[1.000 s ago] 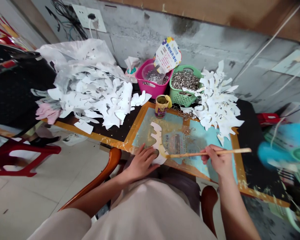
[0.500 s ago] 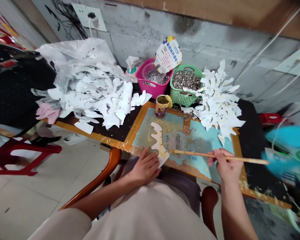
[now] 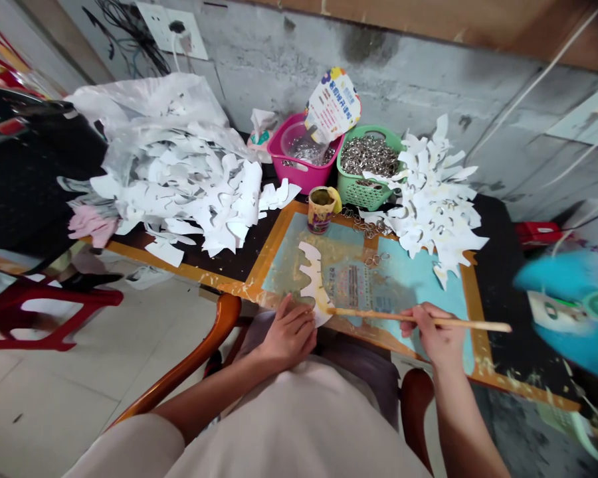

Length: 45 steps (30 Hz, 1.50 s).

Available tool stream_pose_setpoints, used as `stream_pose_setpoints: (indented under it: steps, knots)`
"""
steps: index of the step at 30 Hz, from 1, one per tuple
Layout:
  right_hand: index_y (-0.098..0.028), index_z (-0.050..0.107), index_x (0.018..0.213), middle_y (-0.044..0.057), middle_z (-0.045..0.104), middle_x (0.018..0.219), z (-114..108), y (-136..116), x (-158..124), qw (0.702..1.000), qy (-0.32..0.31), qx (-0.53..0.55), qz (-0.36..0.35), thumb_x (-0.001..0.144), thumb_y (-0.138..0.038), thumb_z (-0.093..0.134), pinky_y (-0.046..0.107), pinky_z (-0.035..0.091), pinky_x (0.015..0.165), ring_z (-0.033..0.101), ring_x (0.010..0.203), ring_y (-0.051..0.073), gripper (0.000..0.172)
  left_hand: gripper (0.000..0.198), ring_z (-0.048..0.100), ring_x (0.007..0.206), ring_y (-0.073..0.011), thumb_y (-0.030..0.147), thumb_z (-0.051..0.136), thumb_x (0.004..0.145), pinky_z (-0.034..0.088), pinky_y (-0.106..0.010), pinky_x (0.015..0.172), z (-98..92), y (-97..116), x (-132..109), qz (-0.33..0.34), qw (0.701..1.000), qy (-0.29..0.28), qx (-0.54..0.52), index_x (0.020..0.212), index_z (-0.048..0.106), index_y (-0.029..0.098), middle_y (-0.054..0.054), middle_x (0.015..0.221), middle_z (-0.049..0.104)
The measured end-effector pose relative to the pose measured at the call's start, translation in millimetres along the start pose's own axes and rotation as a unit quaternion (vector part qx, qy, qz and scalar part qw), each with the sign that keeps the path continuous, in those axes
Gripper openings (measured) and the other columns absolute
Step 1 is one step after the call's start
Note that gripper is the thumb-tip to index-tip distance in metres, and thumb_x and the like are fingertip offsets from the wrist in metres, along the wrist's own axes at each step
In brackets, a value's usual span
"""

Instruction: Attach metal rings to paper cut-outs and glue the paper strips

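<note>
My left hand (image 3: pixel 290 334) lies on the lower end of a narrow white paper cutout (image 3: pixel 311 282) with a notched edge, pressing it against a printed blue board (image 3: pixel 408 292). My right hand (image 3: pixel 433 330) grips a long wooden brush (image 3: pixel 373 315). Its tip touches the cutout's lower end, close to my left fingers. A small patterned cup of dark paste (image 3: pixel 321 210) stands at the board's far edge.
Heaps of white cutouts lie on a plastic bag (image 3: pixel 149 113) and beyond the board. Behind are a pink tub (image 3: pixel 289 166) and a green basket (image 3: pixel 366 189) of metal rings. Wooden chair arms (image 3: pixel 189 352) flank me; a blurred blue object (image 3: pixel 563 292) is at right.
The brush swung right, then returned left, bringing its tip back to the cutout. My left hand stays on the cutout.
</note>
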State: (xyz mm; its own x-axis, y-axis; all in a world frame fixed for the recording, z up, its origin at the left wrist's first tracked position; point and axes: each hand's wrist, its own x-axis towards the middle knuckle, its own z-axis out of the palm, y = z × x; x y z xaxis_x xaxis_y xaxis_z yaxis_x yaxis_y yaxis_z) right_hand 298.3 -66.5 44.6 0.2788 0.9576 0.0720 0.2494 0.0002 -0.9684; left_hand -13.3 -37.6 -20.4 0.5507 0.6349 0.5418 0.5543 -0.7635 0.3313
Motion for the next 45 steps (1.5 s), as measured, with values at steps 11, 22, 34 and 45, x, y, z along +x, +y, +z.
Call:
stream_pose_setpoints:
  steps: [11,22,34,45]
  knots:
    - [-0.022,0.069,0.087,0.006,0.074,0.074,-18,19,-11,0.998,-0.035,0.06,0.003,0.08,-0.035,0.074,0.036,0.058,0.061,0.071,0.063,0.024,0.015,0.018,0.07,0.107,-0.0205,0.009,0.057,0.083,0.019,-0.055,0.122,-3.3,1,2,-0.01,1.0,0.013,-0.011,0.093,0.065,0.021,-0.003,0.094,0.077]
    - [-0.022,0.071,0.078,0.006,0.07,0.064,-27,18,-7,0.997,-0.05,0.042,-0.047,0.08,-0.029,0.074,0.039,0.058,0.07,0.069,0.081,0.027,0.008,0.019,0.07,0.104,-0.0206,0.008,0.058,0.081,0.022,-0.053,0.121,-0.6,-1,0,-0.018,0.999,0.039,-0.027,0.093,0.063,0.022,-0.001,0.091,0.077]
    - [-0.022,0.072,0.081,0.007,0.07,0.075,-20,24,-2,0.993,-0.011,0.103,-0.048,0.081,-0.027,0.073,0.035,0.06,0.062,0.069,0.081,0.025,0.005,0.019,0.071,0.103,-0.02,0.008,0.058,0.082,0.023,-0.053,0.12,2.2,-4,-4,-0.022,0.998,0.051,-0.039,0.095,0.064,0.021,-0.001,0.092,0.078]
    - [-0.022,0.075,0.086,0.006,0.071,0.088,-11,36,1,0.99,-0.074,0.118,-0.007,0.08,-0.026,0.074,0.036,0.063,0.067,0.071,0.081,0.023,0.007,0.022,0.072,0.1,-0.0191,0.007,0.058,0.082,0.024,-0.05,0.12,-0.1,-5,-1,-0.024,0.996,0.067,-0.057,0.098,0.063,0.021,0.0,0.09,0.077]
